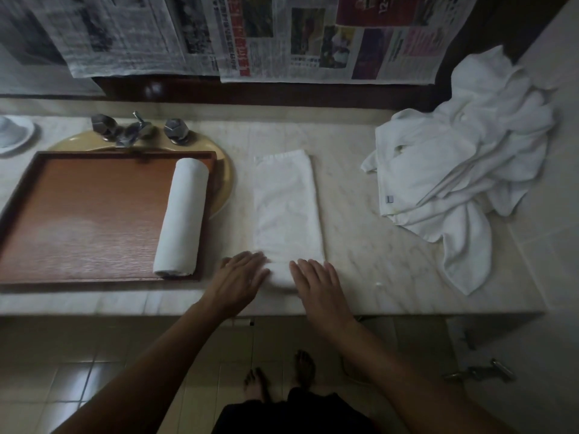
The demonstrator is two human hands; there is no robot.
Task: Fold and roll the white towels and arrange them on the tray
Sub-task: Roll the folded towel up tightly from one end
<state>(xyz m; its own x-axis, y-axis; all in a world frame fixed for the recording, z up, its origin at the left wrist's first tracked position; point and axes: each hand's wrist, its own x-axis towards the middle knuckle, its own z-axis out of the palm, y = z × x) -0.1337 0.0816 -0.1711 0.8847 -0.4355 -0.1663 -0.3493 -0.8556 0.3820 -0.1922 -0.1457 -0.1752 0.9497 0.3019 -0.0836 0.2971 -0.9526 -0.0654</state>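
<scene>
Left hand [242, 275]: flat, fingers straight, pressing the towel's [286, 208] rolled near end.
Right hand [316, 283]: flat too, just beside it.
Towel: folded strip on counter [360, 245], right of tray [78, 214].
Roll [181, 214]: along tray's right edge.

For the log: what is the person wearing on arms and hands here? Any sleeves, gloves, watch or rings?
The left hand and right hand are bare, no gloves. Both forearms are uncovered to the frame edge, so no sleeve shows. No watch, bracelet or ring can be made out, though the picture is dim and somewhat blurred.
</scene>
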